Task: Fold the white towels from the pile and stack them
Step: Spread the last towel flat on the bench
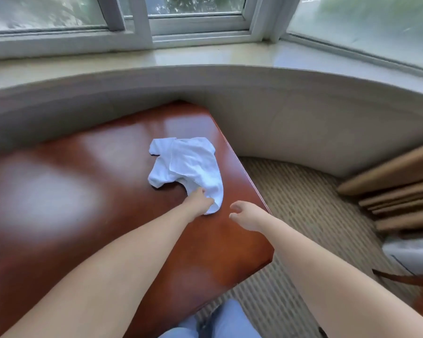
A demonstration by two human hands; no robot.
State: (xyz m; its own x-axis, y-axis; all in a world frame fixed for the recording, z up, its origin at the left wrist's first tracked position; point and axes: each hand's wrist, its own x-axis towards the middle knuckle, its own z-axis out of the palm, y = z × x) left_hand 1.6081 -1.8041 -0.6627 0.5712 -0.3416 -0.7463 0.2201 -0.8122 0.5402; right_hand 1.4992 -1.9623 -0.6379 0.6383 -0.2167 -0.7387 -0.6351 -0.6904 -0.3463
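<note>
A crumpled white towel (187, 167) lies near the right edge of a glossy reddish-brown wooden table (88, 191). My left hand (200, 200) grips the towel's near corner, fingers curled into the cloth. My right hand (244, 214) hovers just right of that corner, above the table's right edge, fingers loosely spread and holding nothing. No folded stack is in view.
A curved pale window ledge (254, 76) runs behind the table, with windows above it. Ribbed beige carpet (303, 215) covers the floor to the right. Wooden slats (401, 191) and something white lie at the far right. My blue-trousered legs (220, 323) show at the bottom.
</note>
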